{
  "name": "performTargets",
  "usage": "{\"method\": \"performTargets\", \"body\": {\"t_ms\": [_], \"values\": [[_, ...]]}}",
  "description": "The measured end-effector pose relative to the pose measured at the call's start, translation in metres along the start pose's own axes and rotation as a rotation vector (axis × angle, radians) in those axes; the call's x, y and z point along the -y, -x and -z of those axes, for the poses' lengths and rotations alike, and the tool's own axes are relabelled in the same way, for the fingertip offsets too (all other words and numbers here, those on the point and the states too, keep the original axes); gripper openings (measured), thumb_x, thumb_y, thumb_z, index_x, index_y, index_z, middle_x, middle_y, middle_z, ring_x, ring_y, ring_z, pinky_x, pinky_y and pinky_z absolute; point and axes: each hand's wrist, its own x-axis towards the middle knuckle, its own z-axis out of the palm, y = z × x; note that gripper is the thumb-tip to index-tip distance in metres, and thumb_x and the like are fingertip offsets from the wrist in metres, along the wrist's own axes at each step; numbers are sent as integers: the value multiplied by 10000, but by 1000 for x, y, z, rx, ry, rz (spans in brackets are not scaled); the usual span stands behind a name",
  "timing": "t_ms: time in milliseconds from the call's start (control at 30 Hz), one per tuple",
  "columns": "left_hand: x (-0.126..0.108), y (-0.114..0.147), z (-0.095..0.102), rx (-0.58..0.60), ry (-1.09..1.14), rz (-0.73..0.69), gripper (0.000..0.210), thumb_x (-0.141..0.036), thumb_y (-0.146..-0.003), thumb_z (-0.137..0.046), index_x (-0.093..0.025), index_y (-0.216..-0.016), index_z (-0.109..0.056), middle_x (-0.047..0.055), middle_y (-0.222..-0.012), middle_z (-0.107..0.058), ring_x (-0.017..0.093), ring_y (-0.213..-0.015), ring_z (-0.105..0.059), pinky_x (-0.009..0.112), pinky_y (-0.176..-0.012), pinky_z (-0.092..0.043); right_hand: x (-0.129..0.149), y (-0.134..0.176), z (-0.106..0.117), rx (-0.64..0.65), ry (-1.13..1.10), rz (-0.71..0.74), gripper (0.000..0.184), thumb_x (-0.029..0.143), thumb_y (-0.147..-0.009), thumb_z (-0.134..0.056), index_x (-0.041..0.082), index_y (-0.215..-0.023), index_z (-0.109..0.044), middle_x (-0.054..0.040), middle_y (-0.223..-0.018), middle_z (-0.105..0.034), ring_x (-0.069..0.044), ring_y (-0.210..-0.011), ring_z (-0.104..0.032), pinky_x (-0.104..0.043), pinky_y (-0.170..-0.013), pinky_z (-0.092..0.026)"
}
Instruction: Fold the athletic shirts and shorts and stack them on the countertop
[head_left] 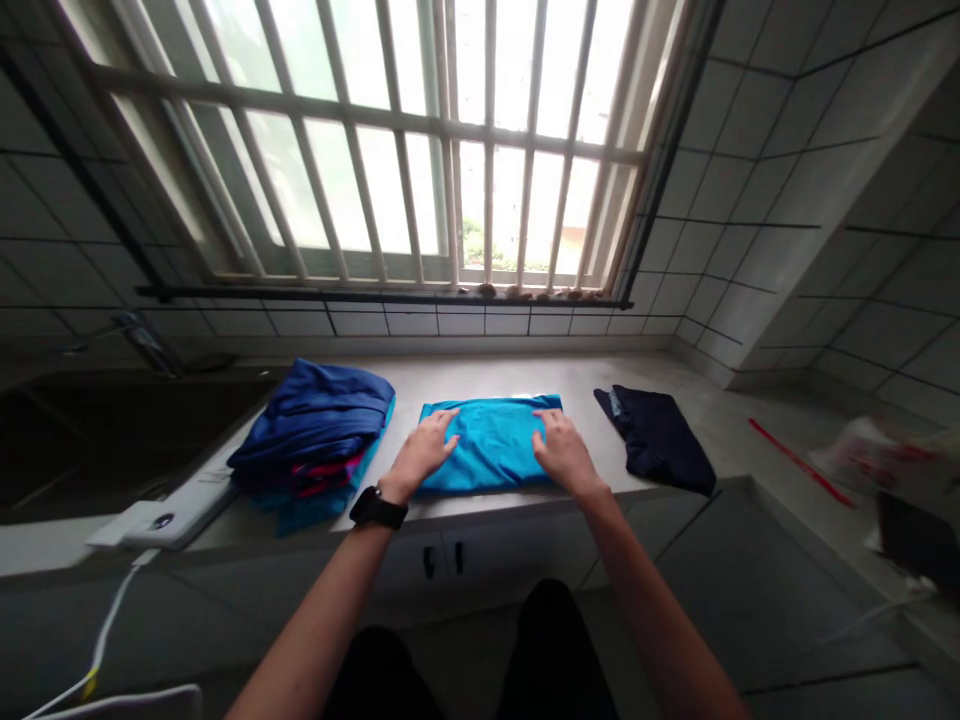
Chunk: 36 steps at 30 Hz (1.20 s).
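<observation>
A bright blue cloth garment (491,440), folded into a flat rectangle, lies on the counter in front of me. My left hand (422,452) rests at its left side, fingers apart, with a dark band on the wrist. On the opposite side my right hand (562,450) touches the cloth, its fingers also spread. Neither hand grips the fabric. Left of it sits a pile of dark blue clothes (315,420) with red and lighter blue layers beneath. To the right lies a folded navy garment (666,435).
A dark sink (135,430) with a faucet (146,343) is at the left. In front of it lies a white device (180,510) with a cable. A red strip (799,460) and a plastic bag (870,455) lie at the right. A barred window (420,140) is behind the counter.
</observation>
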Motion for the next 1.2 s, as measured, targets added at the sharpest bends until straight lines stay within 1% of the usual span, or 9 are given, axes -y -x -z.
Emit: {"method": "performTargets", "body": {"t_ms": [100,200,433,567,733,867,933,1033,1200], "values": [[3,20,-22,57,-73,35,472,-347,-956,-560,-174,-1390,-627,176,-1490,-601,312,-1400,-550,442,-1157,-453,-4,24,-35,267,105,-145,508,316,-1027,-446,227,-1520,-535,-178,-1564,-505,-339,-1396,-521,-492,-1094,-449],[-2,42,-28,36,-164,66,474,-390,-982,-523,-172,-1387,-640,196,-1506,-582,341,-1401,-539,488,-1135,-457,-14,25,-56,308,161,-137,520,302,-1035,-439,279,-1550,-508,-161,-1654,-397,-392,-1502,-391,-590,-1119,-411],[-68,97,-17,-46,-216,78,519,-531,-956,-533,-113,-1183,-739,218,-1146,-730,370,-1108,-658,460,-934,-518,-36,-49,-52,338,141,104,587,131,-1023,-355,321,-1565,-478,-78,-1681,-367,-333,-1541,-337,-652,-1201,-294],[-72,110,-6,23,-4,-117,449,-533,-932,-612,-186,-1181,-749,134,-1049,-753,318,-1024,-687,452,-951,-518,-30,-50,-45,199,125,247,540,64,-987,-392,220,-1461,-598,-132,-1602,-485,-295,-1497,-411,-587,-1233,-267],[-10,125,-9,-1,-24,-247,768,-326,-742,-839,-293,-1465,-582,115,-1531,-572,350,-1394,-535,502,-1137,-454,-30,59,-61,-41,-65,368,396,165,-982,-514,222,-1342,-669,-129,-1299,-676,-246,-1183,-647,-413,-1018,-524],[19,133,-26,-20,-95,-280,733,3,-819,-578,-326,-1474,-574,74,-1545,-574,277,-1385,-561,448,-1102,-505,-39,124,-96,-111,10,456,749,193,-836,-728,288,-1541,-492,-135,-1534,-540,-333,-1432,-492,-556,-1167,-412],[22,131,-28,-44,-73,-295,701,45,-832,-489,-323,-1411,-631,62,-1465,-646,248,-1276,-638,425,-1057,-546,-42,127,-115,-194,57,459,763,90,-848,-654,309,-1556,-471,-118,-1563,-525,-316,-1478,-451,-582,-1211,-348],[18,130,-21,-60,18,-332,626,69,-830,-430,-292,-1259,-711,46,-1263,-755,215,-1098,-707,386,-981,-595,-43,116,-128,-347,21,461,628,-11,-895,-489,304,-1424,-613,-96,-1416,-658,-261,-1372,-574,-518,-1159,-436],[9,153,10,-116,245,-347,534,20,-833,-434,-267,-1194,-702,45,-1066,-776,189,-988,-747,299,-891,-615,-40,121,-93,-371,-246,456,530,-3,-858,-454,277,-1223,-719,-80,-1122,-739,-227,-1064,-711,-410,-950,-590]]}}
